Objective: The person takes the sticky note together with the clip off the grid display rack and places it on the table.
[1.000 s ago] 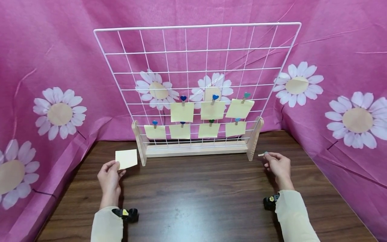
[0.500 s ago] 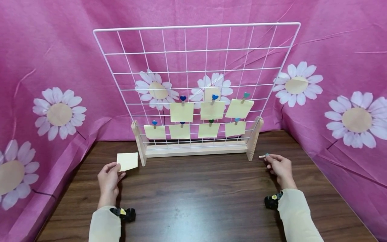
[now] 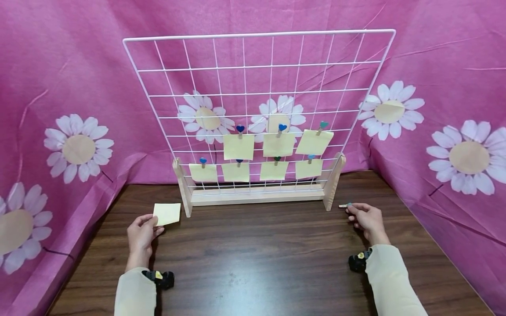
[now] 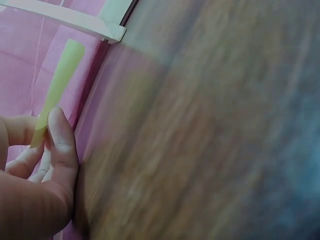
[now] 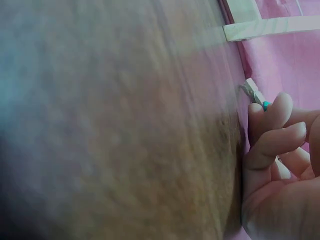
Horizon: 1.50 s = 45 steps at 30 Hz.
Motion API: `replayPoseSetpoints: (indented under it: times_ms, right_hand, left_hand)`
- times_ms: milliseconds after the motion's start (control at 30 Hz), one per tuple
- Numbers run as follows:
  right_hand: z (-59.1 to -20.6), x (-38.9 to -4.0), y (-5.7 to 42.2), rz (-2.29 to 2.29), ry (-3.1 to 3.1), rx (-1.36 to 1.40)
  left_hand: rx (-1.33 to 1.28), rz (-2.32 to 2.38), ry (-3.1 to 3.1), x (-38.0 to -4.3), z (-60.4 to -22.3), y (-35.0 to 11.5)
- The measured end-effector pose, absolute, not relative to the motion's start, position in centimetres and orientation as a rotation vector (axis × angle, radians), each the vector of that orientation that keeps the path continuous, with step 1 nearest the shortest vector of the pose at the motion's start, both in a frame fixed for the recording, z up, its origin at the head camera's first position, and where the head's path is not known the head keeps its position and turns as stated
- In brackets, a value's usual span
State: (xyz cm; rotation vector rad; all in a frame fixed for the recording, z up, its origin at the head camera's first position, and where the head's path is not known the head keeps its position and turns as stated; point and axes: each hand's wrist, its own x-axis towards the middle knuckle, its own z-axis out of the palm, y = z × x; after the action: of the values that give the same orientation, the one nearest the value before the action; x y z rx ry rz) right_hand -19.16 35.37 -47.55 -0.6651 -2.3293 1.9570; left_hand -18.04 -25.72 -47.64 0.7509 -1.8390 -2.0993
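My left hand [image 3: 141, 235] pinches a pale yellow sticky note [image 3: 168, 214] by its lower left corner, left of the rack's foot. In the left wrist view the note [image 4: 61, 80] appears nearly edge-on between thumb and fingers. Beyond the rack's right foot, my right hand [image 3: 367, 219] pinches a small wooden clothespin [image 3: 343, 206] with a teal end; the right wrist view shows the clothespin [image 5: 254, 91] poking out past the fingertips. Between the hands stands a white wire grid [image 3: 257, 66], where several yellow notes [image 3: 238, 147] hang in two rows under heart-topped clothespins [image 3: 282, 127].
Wooden feet [image 3: 333, 184] and a crossbar [image 3: 257, 197] hold the grid upright at the back of the dark wooden table [image 3: 253, 254]. Pink cloth [image 3: 79, 52] with white flowers surrounds the table on the sides and back.
My left hand has lowered the note slightly toward the table. The right hand has shifted a little down and to the right with the clothespin. The hanging notes stay as they were.
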Motion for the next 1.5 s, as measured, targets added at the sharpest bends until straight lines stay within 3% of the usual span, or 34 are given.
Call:
replayPoseSetpoints:
  times_ms: [1033, 1500]
  right_hand:
    - [-47.1, -19.3, 35.2, 1.961, -2.269, -0.756]
    - [-45.2, -19.3, 34.7, 1.805, -2.258, -0.740]
  left_hand:
    - [0.774, -1.978, -2.011, -18.2, -47.5, -26.4]
    - [0.758, -1.844, -2.196, -18.1, -46.8, -26.1]
